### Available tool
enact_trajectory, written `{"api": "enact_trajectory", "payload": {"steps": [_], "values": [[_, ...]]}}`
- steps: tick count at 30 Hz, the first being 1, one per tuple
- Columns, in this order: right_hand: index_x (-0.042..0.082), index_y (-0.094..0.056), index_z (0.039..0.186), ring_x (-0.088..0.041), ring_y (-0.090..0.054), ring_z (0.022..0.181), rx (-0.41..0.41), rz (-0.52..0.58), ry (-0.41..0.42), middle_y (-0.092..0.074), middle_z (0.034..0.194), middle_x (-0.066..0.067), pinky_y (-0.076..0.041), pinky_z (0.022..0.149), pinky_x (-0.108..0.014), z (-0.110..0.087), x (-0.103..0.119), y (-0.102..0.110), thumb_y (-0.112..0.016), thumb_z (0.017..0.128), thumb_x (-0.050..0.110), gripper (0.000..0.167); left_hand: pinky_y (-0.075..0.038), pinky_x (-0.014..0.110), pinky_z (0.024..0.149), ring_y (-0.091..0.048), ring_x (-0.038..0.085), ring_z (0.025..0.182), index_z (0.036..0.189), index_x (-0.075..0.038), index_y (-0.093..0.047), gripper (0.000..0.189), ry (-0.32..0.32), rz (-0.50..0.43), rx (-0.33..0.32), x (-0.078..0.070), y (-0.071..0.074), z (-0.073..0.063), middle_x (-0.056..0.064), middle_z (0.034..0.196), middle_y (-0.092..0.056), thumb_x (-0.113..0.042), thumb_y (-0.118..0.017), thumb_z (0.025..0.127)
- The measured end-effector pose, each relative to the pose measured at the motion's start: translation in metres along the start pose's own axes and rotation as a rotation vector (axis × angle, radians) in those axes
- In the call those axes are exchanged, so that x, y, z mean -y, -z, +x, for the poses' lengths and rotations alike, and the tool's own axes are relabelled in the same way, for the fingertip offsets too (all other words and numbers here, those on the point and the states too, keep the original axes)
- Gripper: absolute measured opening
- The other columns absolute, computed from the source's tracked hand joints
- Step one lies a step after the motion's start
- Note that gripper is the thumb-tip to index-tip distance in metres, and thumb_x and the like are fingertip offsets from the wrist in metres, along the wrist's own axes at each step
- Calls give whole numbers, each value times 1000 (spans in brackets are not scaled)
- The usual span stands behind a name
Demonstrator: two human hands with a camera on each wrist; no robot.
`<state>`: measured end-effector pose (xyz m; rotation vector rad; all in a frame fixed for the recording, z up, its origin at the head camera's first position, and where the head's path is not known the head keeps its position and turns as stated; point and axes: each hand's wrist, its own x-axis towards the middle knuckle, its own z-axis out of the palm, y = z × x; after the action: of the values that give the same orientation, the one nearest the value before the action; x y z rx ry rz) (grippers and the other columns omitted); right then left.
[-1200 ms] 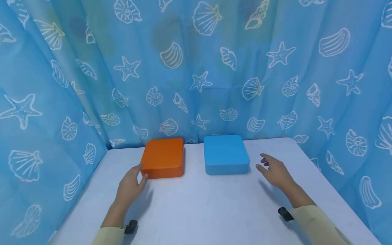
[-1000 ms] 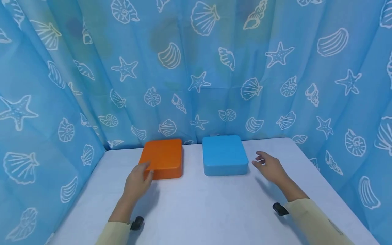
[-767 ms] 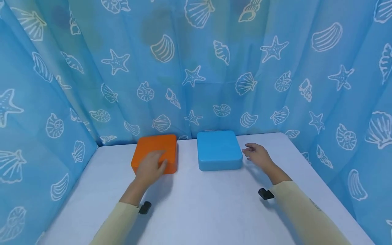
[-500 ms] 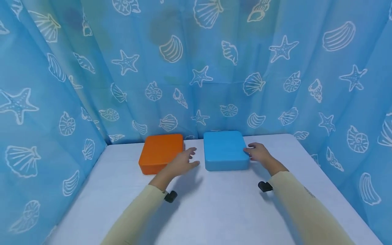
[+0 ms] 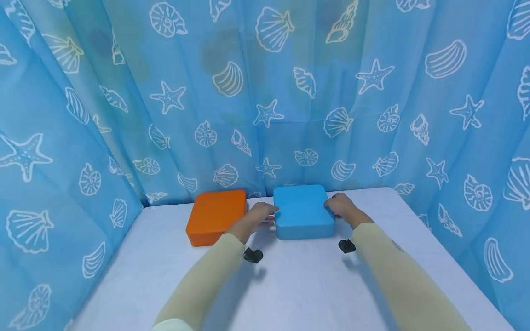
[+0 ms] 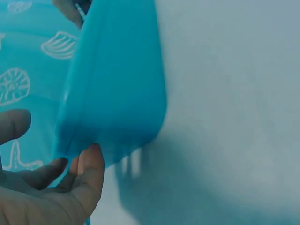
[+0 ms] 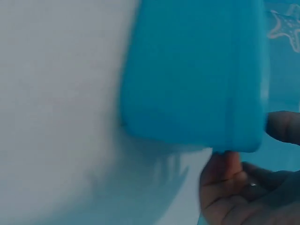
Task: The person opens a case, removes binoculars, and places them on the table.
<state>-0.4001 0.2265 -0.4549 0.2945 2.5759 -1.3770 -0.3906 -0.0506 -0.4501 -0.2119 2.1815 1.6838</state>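
Observation:
A blue lidded box (image 5: 301, 207) with rounded corners stands on the table between both hands. My left hand (image 5: 261, 215) is at its left side; the left wrist view shows bent fingertips (image 6: 93, 154) right at the side wall and the thumb apart from the lid. On the other side, my right hand (image 5: 341, 205) grips the box's right edge. In the right wrist view its fingertips (image 7: 225, 161) press under the lid's rim, with the thumb at the top. An orange box (image 5: 215, 214) of similar shape sits to the left, partly behind my left forearm.
A white-covered table (image 5: 290, 285) bears both boxes near its back edge. Blue curtains (image 5: 265, 92) with white shells and starfish hang behind and on both sides. Each wrist carries a small black camera (image 5: 252, 255).
My left hand has swept right, from the orange box's left corner across its front to the blue box's left side. My right hand has moved left onto the blue box. Both boxes stay put.

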Motion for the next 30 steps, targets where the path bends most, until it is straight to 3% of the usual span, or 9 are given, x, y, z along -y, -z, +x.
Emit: {"api": "enact_trajectory", "payload": {"steps": [5,8,16,23,30], "values": [[-2,-25,147,-40,-48,118,55,232,-146,-42,134,-26,-49,92,-46,0,12,12,-46,98,20,58,-50,42,93,-56,31,110,137,2,-45,50,59,-219,14,-7,4,10,21,127,-53,-22,-62,96],[0,-25,147,-35,-51,111,72,290,-199,-44,130,-24,-50,90,-41,-1,20,18,-45,100,24,56,-51,44,92,-56,32,107,139,5,-42,53,71,-272,23,-16,8,11,22,123,-52,-21,-61,96],[0,-24,148,-33,-52,109,61,318,-226,-45,126,-22,-51,88,-40,0,27,20,-49,99,20,58,-49,49,93,-56,32,107,141,11,-37,58,140,-265,7,-37,11,8,24,116,-51,-18,-60,96],[1,-23,148,-35,-48,113,86,340,-157,-41,131,-21,-50,92,-43,3,23,17,-57,96,13,63,-48,49,94,-54,33,107,136,9,-40,51,144,-239,-33,-44,9,10,23,115,-50,-9,-61,93],[-3,-29,143,-30,-50,102,77,309,-156,-44,122,-17,-51,89,-39,9,18,13,-68,91,12,67,-51,46,91,-55,32,104,121,5,-49,36,181,-154,-38,-44,9,9,22,117,-52,-4,-64,90]]}}
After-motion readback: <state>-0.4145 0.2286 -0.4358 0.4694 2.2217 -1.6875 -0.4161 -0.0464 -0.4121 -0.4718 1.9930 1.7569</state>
